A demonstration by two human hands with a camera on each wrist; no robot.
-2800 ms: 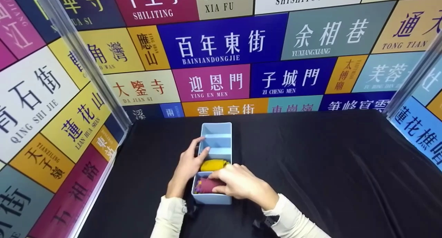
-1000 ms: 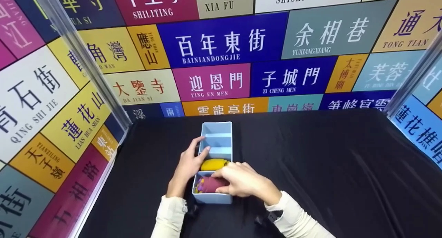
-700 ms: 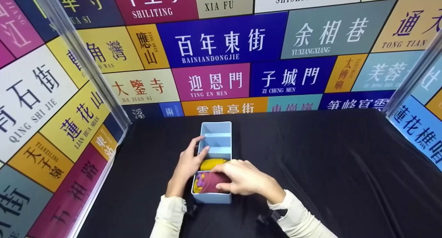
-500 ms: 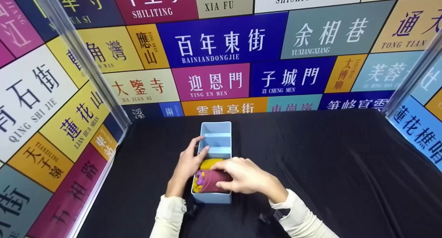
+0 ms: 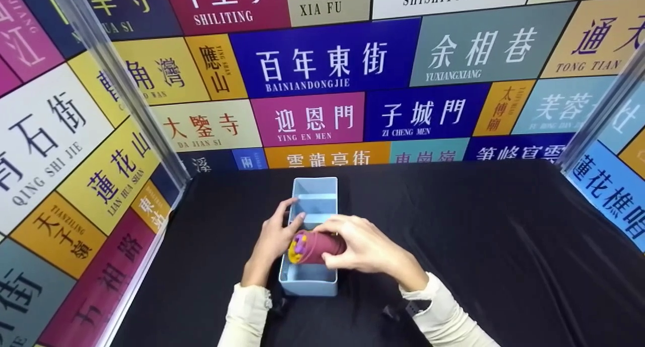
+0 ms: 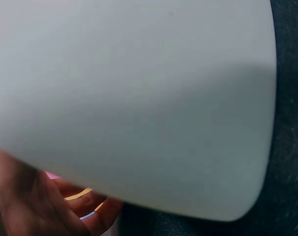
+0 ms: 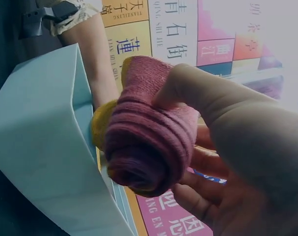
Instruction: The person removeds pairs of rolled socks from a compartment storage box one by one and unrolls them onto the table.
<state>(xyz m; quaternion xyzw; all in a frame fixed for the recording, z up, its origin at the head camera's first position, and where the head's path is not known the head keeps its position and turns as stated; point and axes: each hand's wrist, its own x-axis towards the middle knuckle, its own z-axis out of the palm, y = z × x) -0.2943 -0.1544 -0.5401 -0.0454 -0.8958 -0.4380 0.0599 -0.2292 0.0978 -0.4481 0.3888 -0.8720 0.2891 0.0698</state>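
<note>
A long light-blue divided box (image 5: 308,285) stands on the black cloth. My right hand (image 5: 360,249) grips a rolled maroon sock (image 5: 316,247) with yellow and purple at its end, held above the box's nearer compartments. In the right wrist view my fingers (image 7: 222,123) wrap the sock roll (image 7: 149,142) above the box wall (image 7: 45,142). My left hand (image 5: 272,241) rests against the box's left wall, fingers straight, fingertips on its rim. The box wall (image 6: 139,98) fills the left wrist view. The yellow sock roll is hidden behind the maroon one in the head view.
The black cloth (image 5: 478,246) covers the table. Colourful sign panels (image 5: 327,60) wall in the back and both sides, with clear corner posts (image 5: 121,90). The two far compartments of the box (image 5: 316,198) hold nothing.
My right hand has lifted the maroon sock roll up out of the nearest compartment, which now shows bare. The left hand has stayed on the box's side.
</note>
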